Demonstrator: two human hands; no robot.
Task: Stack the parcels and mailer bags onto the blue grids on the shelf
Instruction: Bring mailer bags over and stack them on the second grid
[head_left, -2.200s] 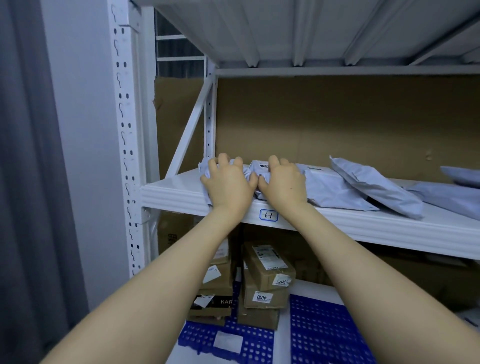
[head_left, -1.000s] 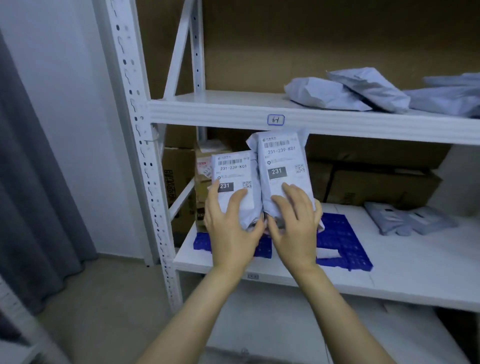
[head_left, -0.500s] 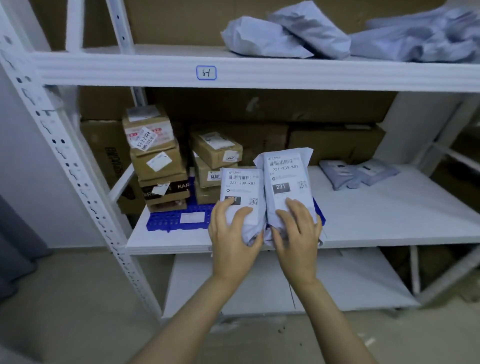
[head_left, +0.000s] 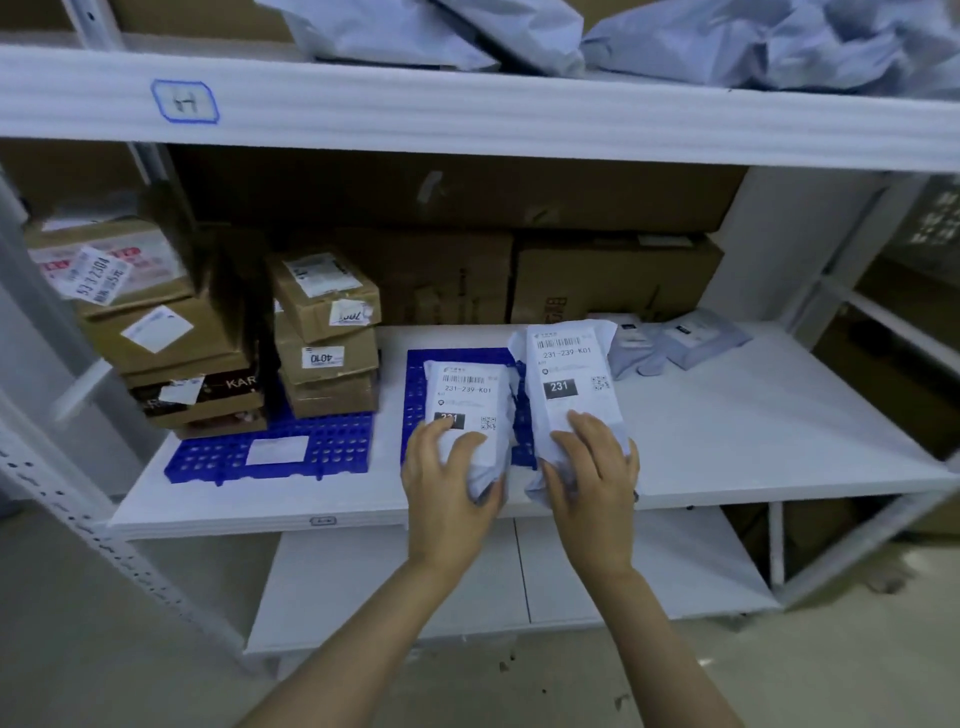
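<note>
A parcel storeroom or courier depot: white metal shelves marked with a handwritten bay tag, stacked cardboard boxes bearing shipping labels, grey mailer bags with printed barcodes, and blue plastic grids laid out as stacking spots

Crinkly plastic bags with paper labels are held. Left of the left hand, cardboard boxes are seen on a plastic grid.
</note>
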